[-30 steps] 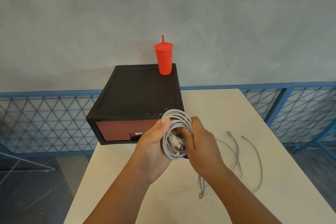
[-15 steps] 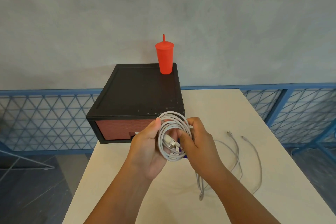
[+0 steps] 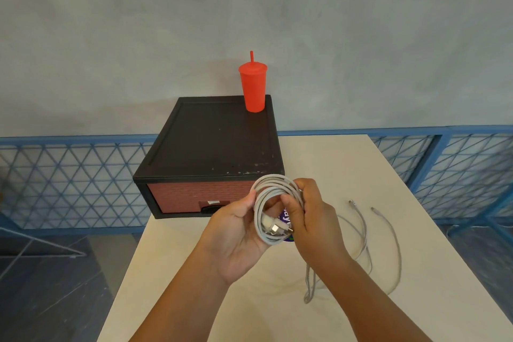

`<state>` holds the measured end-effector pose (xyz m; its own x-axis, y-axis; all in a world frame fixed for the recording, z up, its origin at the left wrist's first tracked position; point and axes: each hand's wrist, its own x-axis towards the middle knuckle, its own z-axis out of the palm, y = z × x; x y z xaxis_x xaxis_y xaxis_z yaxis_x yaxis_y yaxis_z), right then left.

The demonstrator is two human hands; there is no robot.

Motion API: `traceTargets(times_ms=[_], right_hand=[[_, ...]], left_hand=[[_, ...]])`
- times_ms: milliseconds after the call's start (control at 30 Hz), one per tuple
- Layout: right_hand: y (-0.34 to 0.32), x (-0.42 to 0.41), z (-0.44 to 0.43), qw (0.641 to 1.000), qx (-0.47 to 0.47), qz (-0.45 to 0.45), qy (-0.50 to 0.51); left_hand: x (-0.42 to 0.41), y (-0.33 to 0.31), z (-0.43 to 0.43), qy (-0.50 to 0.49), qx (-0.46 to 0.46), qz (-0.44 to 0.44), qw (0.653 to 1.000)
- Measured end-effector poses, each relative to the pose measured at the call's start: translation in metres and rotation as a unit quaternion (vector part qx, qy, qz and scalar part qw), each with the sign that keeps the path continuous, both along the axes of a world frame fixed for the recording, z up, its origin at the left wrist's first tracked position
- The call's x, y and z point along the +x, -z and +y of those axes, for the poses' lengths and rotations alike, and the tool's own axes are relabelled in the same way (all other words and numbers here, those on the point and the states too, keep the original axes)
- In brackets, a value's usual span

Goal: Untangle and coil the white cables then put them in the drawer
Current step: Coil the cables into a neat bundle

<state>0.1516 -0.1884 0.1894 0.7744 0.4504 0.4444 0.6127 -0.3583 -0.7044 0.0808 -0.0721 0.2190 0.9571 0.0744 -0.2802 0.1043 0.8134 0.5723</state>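
Observation:
A coiled white cable (image 3: pixel 273 189) is held upright between both hands above the table. My left hand (image 3: pixel 236 233) grips the coil's left and lower side. My right hand (image 3: pixel 313 219) holds its right side, thumb through the loop near the metal plug ends. A second white cable (image 3: pixel 388 233) lies loose on the table to the right, partly hidden behind my right wrist. The black drawer unit (image 3: pixel 211 141) with a reddish drawer front (image 3: pixel 188 197) stands at the table's far left; the drawer is shut.
A red cup with a straw (image 3: pixel 253 87) stands on the back right corner of the drawer unit. The cream table (image 3: pixel 319 153) ends at a blue mesh railing (image 3: pixel 458 164) and a grey wall. A purple sticker shows behind the coil.
Both hands and the coil have shifted slightly right and up. The left hand's fingers have opened more around the coil, showing the plug ends inside the loop.

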Motion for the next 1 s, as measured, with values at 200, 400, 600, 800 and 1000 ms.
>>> traceTargets(times_ms=[200, 400, 600, 800, 1000], right_hand=[[0.002, -0.003, 0.001, 1.000, 0.001, -0.019, 0.005], [-0.002, 0.002, -0.004, 0.996, -0.048, -0.068, 0.040], [-0.007, 0.007, -0.009, 0.997, -0.067, -0.047, -0.006], [-0.008, 0.001, -0.007, 0.991, -0.099, -0.081, -0.040], [-0.016, 0.008, -0.011, 0.996, -0.068, -0.051, -0.040]], left_hand=[[-0.007, 0.005, -0.007, 0.036, 0.061, 0.051, 0.996], [-0.012, 0.002, -0.013, 0.100, 0.106, 0.087, 0.985], [-0.007, 0.002, 0.002, 0.032, 0.221, 0.115, 0.968], [0.003, -0.008, -0.001, 0.007, 0.396, 0.046, 0.917], [0.004, -0.017, -0.004, 0.078, 0.427, 0.011, 0.901]])
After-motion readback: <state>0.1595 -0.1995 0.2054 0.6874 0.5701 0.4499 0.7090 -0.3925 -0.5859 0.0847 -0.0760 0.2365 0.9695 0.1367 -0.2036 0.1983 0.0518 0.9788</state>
